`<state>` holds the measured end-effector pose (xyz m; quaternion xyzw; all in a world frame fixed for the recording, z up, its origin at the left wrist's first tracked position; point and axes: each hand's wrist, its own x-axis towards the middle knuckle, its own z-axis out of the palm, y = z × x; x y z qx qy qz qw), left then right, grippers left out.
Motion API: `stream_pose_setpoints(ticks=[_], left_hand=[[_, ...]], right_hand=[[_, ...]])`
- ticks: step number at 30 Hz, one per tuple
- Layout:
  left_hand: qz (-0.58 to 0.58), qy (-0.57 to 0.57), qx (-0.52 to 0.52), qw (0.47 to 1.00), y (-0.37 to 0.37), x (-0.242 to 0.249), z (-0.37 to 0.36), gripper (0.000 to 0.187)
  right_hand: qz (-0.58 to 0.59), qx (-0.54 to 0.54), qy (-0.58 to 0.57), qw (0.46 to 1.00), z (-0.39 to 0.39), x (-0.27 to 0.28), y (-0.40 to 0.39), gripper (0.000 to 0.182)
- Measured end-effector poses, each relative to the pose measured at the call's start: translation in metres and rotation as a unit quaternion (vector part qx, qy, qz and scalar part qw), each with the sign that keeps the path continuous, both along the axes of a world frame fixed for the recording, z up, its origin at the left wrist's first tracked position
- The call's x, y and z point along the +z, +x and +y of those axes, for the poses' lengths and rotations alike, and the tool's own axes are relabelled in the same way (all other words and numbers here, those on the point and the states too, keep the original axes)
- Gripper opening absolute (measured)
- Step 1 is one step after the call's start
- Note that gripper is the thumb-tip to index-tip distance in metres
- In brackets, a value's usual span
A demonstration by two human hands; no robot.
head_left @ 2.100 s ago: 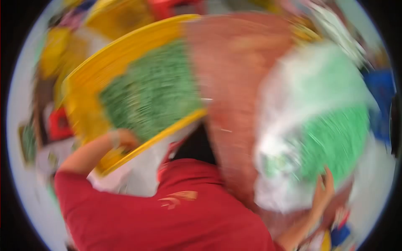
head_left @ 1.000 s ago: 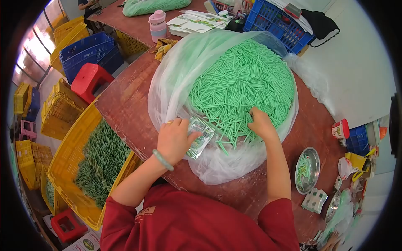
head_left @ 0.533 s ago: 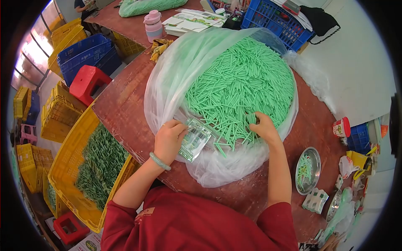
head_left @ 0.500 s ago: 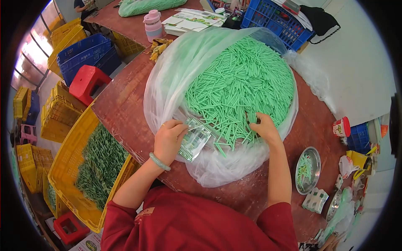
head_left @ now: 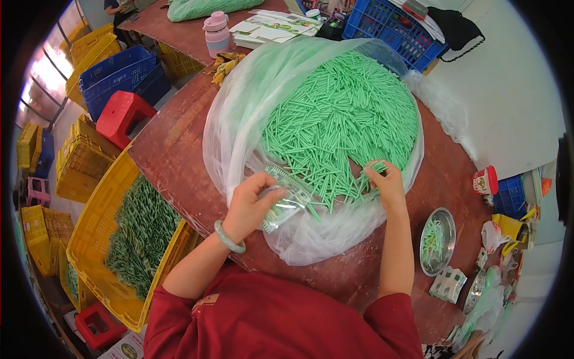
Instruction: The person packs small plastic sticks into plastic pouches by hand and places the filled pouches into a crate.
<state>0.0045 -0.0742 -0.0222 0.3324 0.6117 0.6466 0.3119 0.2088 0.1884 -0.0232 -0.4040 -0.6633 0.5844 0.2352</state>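
A large clear plastic bag [head_left: 230,128], spread open on the table, holds a heap of thin green sticks [head_left: 347,113]. My left hand [head_left: 246,206] grips a small clear packet with green print [head_left: 287,209] between thumb and fingers, at the heap's near left edge. The packet's upper side gapes a little. At the near right edge of the heap, my right hand [head_left: 388,184] has its fingers pinched on a few green sticks [head_left: 375,166]. A few loose sticks lie on the bag's crumpled near side, between both hands.
On the red table [head_left: 173,128], a metal dish [head_left: 438,242] with sticks and a packet stack [head_left: 448,284] lie at right. A pink bottle [head_left: 217,35] and cartons [head_left: 272,27] stand behind. A yellow crate [head_left: 92,239] of green packets is at left.
My right hand has closed its fingers on a few sticks and lifted them slightly. My left hand has shifted right over the packet, which now looks more open at the top.
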Motion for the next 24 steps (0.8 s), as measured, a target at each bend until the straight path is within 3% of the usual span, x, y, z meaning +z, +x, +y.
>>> stream_pose_setpoints(ticks=[3, 6, 9, 10, 12, 14, 15, 24], left_hand=[[0.074, -0.036, -0.028, 0.996, 0.004, 0.006, 0.001, 0.012], [0.119, -0.011, -0.023, 0.993, 0.006, 0.0, 0.004, 0.011], [0.131, 0.001, -0.04, 0.991, 0.007, 0.003, 0.005, 0.01], [0.138, 0.003, -0.046, 0.989, 0.007, 0.006, 0.006, 0.01], [0.15, 0.009, -0.053, 0.987, 0.007, 0.007, 0.007, 0.011], [0.163, 0.018, -0.048, 0.985, 0.006, 0.003, 0.008, 0.012], [0.16, 0.024, -0.049, 0.986, 0.005, 0.003, 0.008, 0.012], [0.155, 0.044, -0.072, 0.984, 0.004, 0.012, 0.012, 0.013]], right_hand=[[-0.057, -0.01, 0.04, 0.997, -0.004, 0.006, -0.003, 0.013], [0.077, -0.033, 0.016, 0.996, -0.019, 0.031, -0.01, 0.013], [0.124, -0.019, 0.024, 0.992, -0.036, 0.052, -0.024, 0.012], [0.092, -0.004, 0.157, 0.983, -0.033, 0.047, -0.029, 0.012], [0.017, 0.021, 0.415, 0.91, -0.028, 0.042, -0.038, 0.011], [0.044, 0.014, 0.16, 0.986, -0.037, 0.057, -0.037, 0.01], [0.056, 0.014, 0.026, 0.998, -0.042, 0.065, -0.038, 0.01], [0.048, 0.0, 0.06, 0.997, -0.034, 0.057, -0.038, 0.011]])
